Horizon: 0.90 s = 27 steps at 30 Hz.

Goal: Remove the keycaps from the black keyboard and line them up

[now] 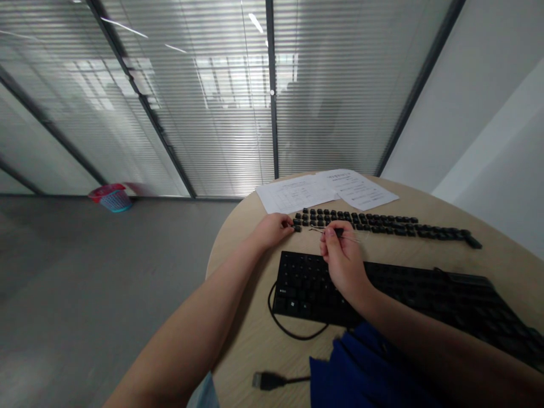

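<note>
Rows of small black keycaps [382, 219] lie across the wooden table. My left hand [276, 228] is at the left end of these rows, its fingertips closed against a keycap [297, 228]. My right hand [340, 249] is closed around a thin wire-like tool [317, 228] with a dark part, its tips pointing left towards the keycaps. Below the rows lies a black keyboard [306, 277], partly covered by my right hand and forearm.
Two printed paper sheets [293, 194] lie at the table's far edge. A black cable [293, 334] loops by the keyboard, and a USB plug [268, 381] rests near the front beside blue cloth [361, 368]. A red and blue basket [114, 199] stands on the floor.
</note>
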Available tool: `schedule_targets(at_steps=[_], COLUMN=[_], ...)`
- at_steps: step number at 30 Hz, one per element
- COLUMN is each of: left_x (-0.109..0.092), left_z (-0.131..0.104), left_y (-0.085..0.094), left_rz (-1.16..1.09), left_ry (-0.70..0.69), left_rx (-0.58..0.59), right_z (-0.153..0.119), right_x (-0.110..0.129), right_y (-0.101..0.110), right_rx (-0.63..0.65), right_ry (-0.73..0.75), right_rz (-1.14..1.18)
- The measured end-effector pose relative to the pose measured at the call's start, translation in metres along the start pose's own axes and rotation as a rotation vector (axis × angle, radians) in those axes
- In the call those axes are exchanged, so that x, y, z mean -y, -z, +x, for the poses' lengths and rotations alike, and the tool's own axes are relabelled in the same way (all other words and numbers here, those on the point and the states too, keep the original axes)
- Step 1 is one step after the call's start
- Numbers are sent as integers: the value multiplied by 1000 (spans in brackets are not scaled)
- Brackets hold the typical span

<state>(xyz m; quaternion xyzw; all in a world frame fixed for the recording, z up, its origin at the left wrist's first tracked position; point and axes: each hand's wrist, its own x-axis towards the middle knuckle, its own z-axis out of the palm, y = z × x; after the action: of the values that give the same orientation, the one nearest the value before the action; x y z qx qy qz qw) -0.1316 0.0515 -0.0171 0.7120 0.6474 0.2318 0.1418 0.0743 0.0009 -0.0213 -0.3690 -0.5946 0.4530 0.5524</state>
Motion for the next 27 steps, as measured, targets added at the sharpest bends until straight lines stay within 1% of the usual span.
schedule_targets(at_steps=[7, 12, 15, 17, 18, 19, 21, 23, 25, 27], left_x=[0, 2, 0, -1, -3, -4, -7, -11, -15, -18], left_z=[-1, -1, -3, -5, -7, -8, -12, -16, -19, -21], left_y=[0, 0, 6, 12, 16, 19, 25, 30, 32, 32], left_rz=[-14, -43, -87, -120, -149, -185, -252, -287, -298, -298], left_ry=[-15, -19, -22, -56, -87, -125, -206, -246, -251, -244], left_rx=[3, -17, -39, -17, 12, 70, 229, 374, 480, 549], right_z=[0, 0, -2, -4, -5, -7, -11, -13, -14, -12], right_x=[-1, 3, 7, 9, 9, 9, 9, 9, 9, 11], right_y=[1, 0, 0, 1, 2, 3, 6, 8, 9, 8], right_rx=[-11, -12, 55, 159, 230, 308, 464, 561, 567, 516], right_ry=[-20, -29, -50, -56, -57, -56, -43, -8, 44, 83], right_rz=[-15, 53, 103, 108, 101, 91, 55, -5, -86, -180])
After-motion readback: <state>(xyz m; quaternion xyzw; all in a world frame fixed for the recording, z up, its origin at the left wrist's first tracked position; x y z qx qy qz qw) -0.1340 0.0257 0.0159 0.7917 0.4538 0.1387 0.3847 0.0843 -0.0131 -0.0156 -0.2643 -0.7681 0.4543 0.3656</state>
